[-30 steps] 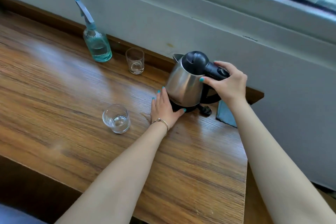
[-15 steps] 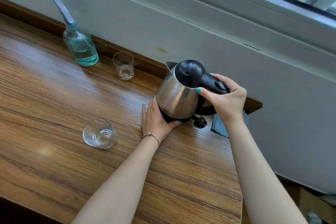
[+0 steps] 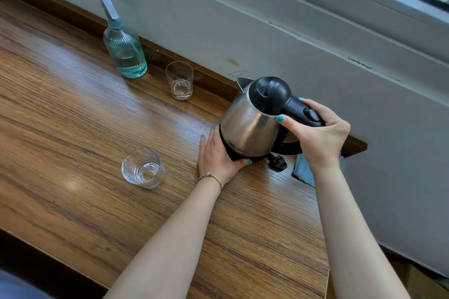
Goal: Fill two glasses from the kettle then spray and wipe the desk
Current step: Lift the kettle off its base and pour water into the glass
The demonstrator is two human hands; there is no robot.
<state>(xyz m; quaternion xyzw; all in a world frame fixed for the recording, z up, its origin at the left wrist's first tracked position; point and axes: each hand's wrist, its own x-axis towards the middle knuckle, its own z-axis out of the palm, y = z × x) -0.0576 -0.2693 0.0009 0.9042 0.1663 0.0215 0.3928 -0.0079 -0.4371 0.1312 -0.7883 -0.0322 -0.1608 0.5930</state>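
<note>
A steel kettle [image 3: 250, 124] with a black lid stands tilted on its black base at the desk's far right. My right hand [image 3: 318, 133] grips its black handle. My left hand [image 3: 216, 155] lies flat against the base on the wooden desk [image 3: 73, 128]. One clear glass [image 3: 143, 167] stands near the middle, left of my left hand, and it holds a little water. A second glass [image 3: 179, 80] stands by the back ledge. A blue-tinted spray bottle [image 3: 125, 53] stands left of that glass.
A blue cloth [image 3: 303, 170] lies at the desk's right edge, partly hidden behind my right wrist. A black plug [image 3: 278, 162] rests beside the kettle base. A grey wall and window sill run along the back. The desk's right edge drops off past my right arm.
The camera view has shifted, so everything sits at a different place in the frame. Both hands keep their hold at the kettle, which now leans a little more.
</note>
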